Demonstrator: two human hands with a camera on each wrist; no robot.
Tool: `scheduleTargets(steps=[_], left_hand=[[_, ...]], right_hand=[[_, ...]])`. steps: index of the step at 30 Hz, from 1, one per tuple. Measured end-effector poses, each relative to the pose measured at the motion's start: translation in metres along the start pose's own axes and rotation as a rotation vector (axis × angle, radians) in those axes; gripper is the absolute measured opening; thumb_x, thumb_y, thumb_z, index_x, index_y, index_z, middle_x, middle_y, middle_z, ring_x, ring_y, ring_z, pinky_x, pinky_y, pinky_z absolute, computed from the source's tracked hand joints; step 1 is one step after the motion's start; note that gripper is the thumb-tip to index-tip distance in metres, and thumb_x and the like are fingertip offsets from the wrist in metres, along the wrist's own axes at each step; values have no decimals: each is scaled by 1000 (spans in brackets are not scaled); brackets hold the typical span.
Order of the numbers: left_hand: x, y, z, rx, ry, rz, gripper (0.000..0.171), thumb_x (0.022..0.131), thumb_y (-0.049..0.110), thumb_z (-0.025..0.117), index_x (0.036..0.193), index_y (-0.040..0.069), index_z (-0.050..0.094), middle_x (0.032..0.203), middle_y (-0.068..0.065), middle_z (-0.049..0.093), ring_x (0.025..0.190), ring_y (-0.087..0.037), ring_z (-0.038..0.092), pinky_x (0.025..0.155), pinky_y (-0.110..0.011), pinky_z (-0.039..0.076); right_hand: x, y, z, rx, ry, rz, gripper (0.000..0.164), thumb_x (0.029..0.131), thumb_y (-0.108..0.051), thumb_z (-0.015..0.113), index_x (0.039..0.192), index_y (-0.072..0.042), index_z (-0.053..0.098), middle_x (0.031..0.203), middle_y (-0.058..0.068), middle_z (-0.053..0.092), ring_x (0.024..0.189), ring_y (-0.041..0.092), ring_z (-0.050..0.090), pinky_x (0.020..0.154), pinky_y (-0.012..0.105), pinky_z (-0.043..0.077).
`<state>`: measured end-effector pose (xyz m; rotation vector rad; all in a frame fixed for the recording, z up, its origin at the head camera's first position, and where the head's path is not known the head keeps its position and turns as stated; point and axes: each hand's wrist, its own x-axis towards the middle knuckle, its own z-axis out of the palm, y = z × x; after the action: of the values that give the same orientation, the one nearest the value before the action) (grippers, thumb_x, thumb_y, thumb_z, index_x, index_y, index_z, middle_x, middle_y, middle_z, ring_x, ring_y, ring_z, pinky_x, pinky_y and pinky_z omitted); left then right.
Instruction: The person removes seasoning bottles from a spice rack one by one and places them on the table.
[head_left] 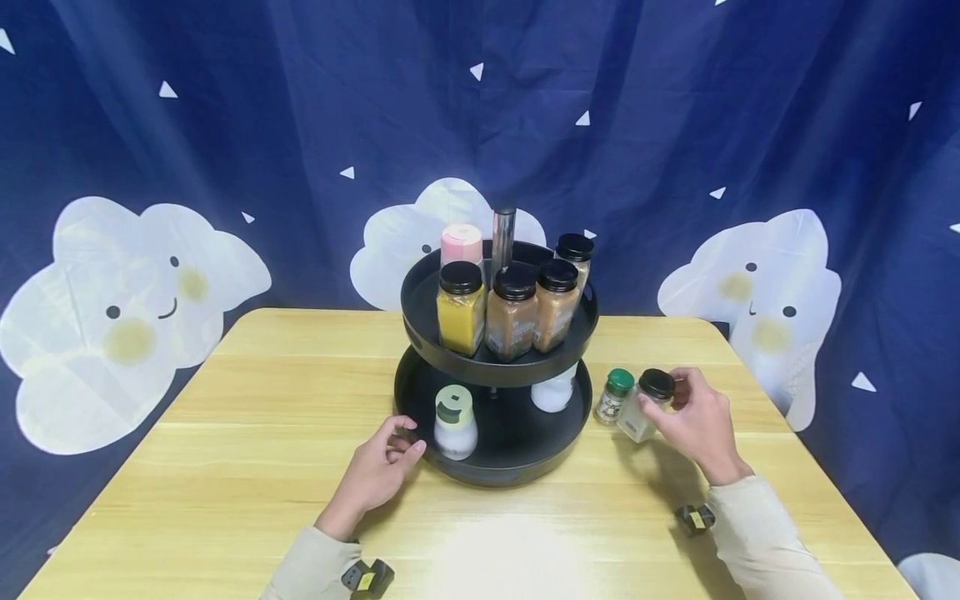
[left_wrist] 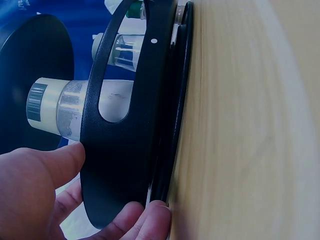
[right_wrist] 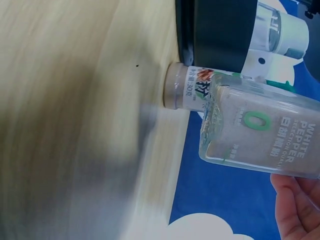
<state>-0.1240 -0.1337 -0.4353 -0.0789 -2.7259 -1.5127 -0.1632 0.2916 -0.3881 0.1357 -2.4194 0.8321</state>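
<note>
My right hand point(head_left: 701, 423) holds a white pepper jar point(right_wrist: 260, 130) with a black lid, tilted and raised over the table on the right. Right beside it stands a small green-capped spice bottle point(head_left: 610, 407), partly covered by the jar in the right wrist view. My left hand point(head_left: 375, 473) grips the lower tray's left edge on a black two-tier rack point(head_left: 495, 475), thumb at the rim and fingers low by the base. Just inside that rim is a clear shaker with a pale green cap point(head_left: 454, 425). Another white-filled container point(head_left: 553, 393) stands at the lower tray's right, partly hidden by the upper tier.
On the upper tier point(head_left: 427, 342) stand a yellow spice jar point(head_left: 461, 321), brown spice jars point(head_left: 512, 325), a pink-capped container point(head_left: 461, 243) and another black-lidded jar point(head_left: 576, 248). Wooden table point(head_left: 247, 433) surrounds the rack. Behind hangs a blue cloud-patterned curtain point(head_left: 300, 100).
</note>
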Motion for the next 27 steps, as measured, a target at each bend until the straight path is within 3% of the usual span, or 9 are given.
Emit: scheduleTargets(steps=[27], left_hand=[[1, -3, 1, 7, 4, -1, 27, 92, 21, 67, 116, 14, 58, 92, -3, 63, 82, -15, 60, 81, -36, 49]], right_hand=[[-1, 20, 8, -49, -50, 69, 48, 76, -22, 81, 107, 4, 55, 82, 19, 67, 72, 28, 60, 65, 40, 46]])
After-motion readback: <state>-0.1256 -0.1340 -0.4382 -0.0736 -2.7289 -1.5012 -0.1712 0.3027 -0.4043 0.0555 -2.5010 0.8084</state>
